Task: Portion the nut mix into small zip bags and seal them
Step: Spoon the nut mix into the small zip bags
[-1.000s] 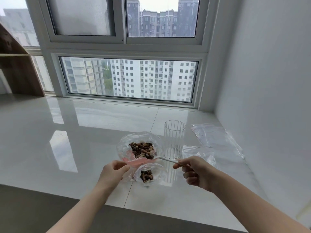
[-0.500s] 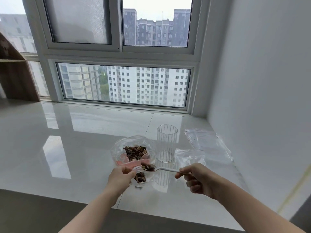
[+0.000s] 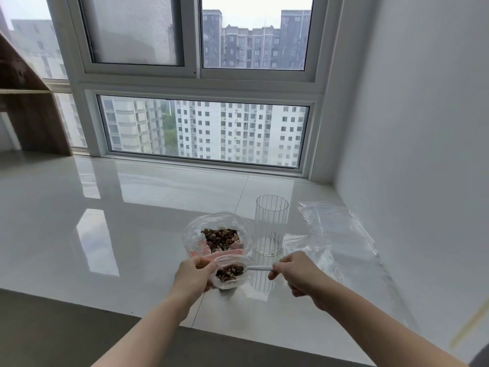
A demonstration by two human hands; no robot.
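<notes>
A large clear bag (image 3: 193,231) with pink print lies open on the white sill, holding brown nut mix (image 3: 220,238). Just in front of it, my left hand (image 3: 193,276) pinches the rim of a small zip bag (image 3: 230,280) that has some nuts in it. My right hand (image 3: 296,274) grips a white plastic spoon (image 3: 258,268) by its handle. The spoon's bowl is loaded with nuts and sits at the small bag's mouth.
A ribbed clear glass (image 3: 270,226) stands upright right of the large bag. Several empty clear zip bags (image 3: 336,231) lie flat near the white wall on the right. The sill's front edge (image 3: 132,312) runs just under my forearms. A wooden shelf (image 3: 29,107) is far left.
The spoon came out of the large bag loaded with nuts and moved toward me to the small bag's mouth. My left hand kept its hold on the small bag.
</notes>
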